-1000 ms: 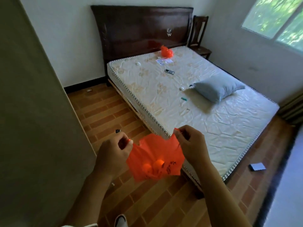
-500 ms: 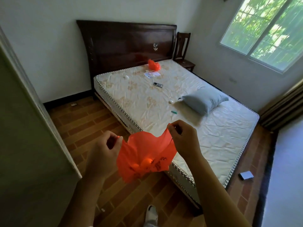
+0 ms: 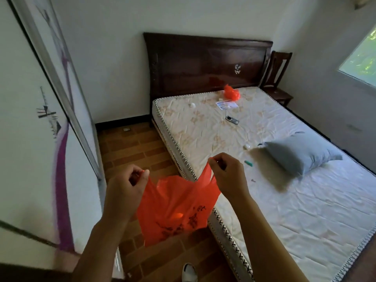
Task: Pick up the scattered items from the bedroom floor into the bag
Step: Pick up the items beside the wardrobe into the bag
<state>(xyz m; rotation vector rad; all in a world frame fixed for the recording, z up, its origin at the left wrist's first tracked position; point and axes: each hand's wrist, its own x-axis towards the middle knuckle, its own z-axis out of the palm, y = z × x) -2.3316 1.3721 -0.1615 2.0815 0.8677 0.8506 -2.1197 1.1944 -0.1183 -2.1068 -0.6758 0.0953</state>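
The person stands beside the bed [image 3: 305, 210] and holds an orange plastic bag [image 3: 175, 210] in front of the body; the left hand [image 3: 124, 192] pinches one handle of the bag and the right hand [image 3: 227, 178] pinches the other handle, so the mouth is pulled open between them and the sack hangs down over the brick-patterned floor [image 3: 138, 151]. Something small and round seems to lie at the bottom of the bag, but I cannot tell what it is. The only loose item I can see on the floor is a small pale object [image 3: 126, 129] near the wall, on the headboard side of the bed and well apart from the bag; it lies ahead of the hands and a little to the left, so the left hand is the nearer one. I judge that the person must walk forward along the bed and free one hand, while the other keeps the bag; the object is too small to tell its long axis. On the mattress lie other things: a second orange bag [image 3: 231, 92], a remote control [image 3: 232, 120], a paper card [image 3: 226, 104] and a grey pillow [image 3: 301, 153].
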